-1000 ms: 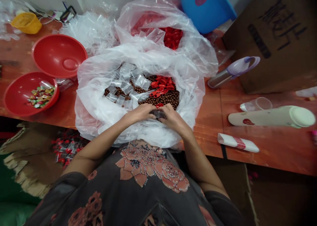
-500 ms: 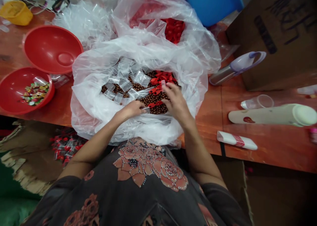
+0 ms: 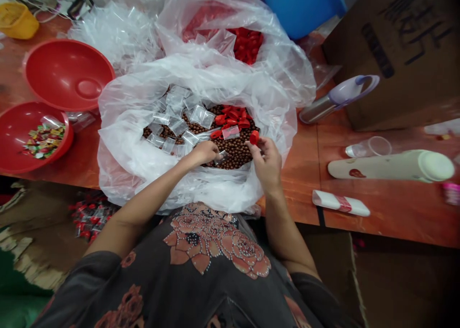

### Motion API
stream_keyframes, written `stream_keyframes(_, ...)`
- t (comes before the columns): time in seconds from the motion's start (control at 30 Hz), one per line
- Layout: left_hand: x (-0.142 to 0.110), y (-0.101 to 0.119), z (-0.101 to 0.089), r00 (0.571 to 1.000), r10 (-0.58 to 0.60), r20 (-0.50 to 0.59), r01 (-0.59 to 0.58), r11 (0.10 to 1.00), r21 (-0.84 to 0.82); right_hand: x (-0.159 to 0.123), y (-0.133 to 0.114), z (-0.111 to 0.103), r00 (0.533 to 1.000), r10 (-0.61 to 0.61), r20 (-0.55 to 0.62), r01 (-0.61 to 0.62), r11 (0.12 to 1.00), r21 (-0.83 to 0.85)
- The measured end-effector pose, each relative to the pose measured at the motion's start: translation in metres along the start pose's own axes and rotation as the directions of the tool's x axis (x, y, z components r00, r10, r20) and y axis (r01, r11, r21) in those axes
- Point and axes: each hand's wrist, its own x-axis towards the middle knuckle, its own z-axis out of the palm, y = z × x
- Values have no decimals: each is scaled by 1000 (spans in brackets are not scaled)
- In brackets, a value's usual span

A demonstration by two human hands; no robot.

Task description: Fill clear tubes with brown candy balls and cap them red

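My left hand [image 3: 204, 152] pinches a small clear plastic bag [image 3: 220, 156] just above a heap of brown round beads [image 3: 233, 151]. My right hand [image 3: 266, 163] holds a red plastic piece [image 3: 254, 137] between its fingertips. Both hands are over the mouth of a large clear plastic bag [image 3: 132, 146], which holds the beads. Several small clear bags [image 3: 179, 126] and several red pieces [image 3: 232, 119] lie on the beads. Behind it, a second clear bag [image 3: 276, 45] holds more red pieces.
Two red bowls [image 3: 68, 74] [image 3: 21, 119] stand left on the orange wooden table [image 3: 302, 194], one holding wrapped sweets. A heap of clear bags [image 3: 115, 36] lies behind them. A cardboard box [image 3: 398, 45], blue tub [image 3: 298, 7], flask [image 3: 338, 100] and cream tube [image 3: 391, 166] stand right.
My right hand has lifted away from the beads with a red piece in its fingertips. My left hand has moved slightly right with the small clear bag. The view has shifted a little.
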Motion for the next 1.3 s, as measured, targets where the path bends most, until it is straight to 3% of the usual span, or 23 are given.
stream_keyframes(0.17, 11, 2, 13, 999, -15, 52, 26, 975, -220, -17, -11, -7, 979, 54, -196, -25, 989, 144)
stream_keyframes(0.27, 15, 3, 17, 998, 9, 68, 14, 944, -328, -22, -9, -6, 955, 176, -238, -100, 948, 302)
stream_keyframes(0.4, 19, 0, 22, 997, 53, 52, -23, 891, -452, -27, -4, -4, 947, 309, -89, -222, 829, 513)
stream_keyframes(0.57, 20, -4, 25, 997, 60, 54, -23, 852, -524, -29, -4, -5, 966, 258, 24, -217, 757, 616)
stream_keyframes(0.77, 13, 1, 18, 995, 16, 98, 45, 804, -593, -30, 0, -1, 962, 266, 56, -250, 785, 567)
stream_keyframes(0.9, -10, 15, 5, 988, 108, 115, -9, 765, -644, -29, 1, 0, 961, 273, 33, -248, 807, 536)
stream_keyframes(1.07, -43, 28, -8, 975, 221, -9, -169, 716, -678, -24, -3, 0, 967, 245, 76, -249, 826, 505)
stream_keyframes(1.2, -48, 28, -14, 962, 246, -119, -265, 728, -632, -17, -10, 4, 962, 237, 139, -274, 782, 559)
stream_keyframes(1.3, -48, 28, -15, 948, 273, -163, -313, 712, -629, -13, -16, 3, 963, 161, 218, -263, 744, 614)
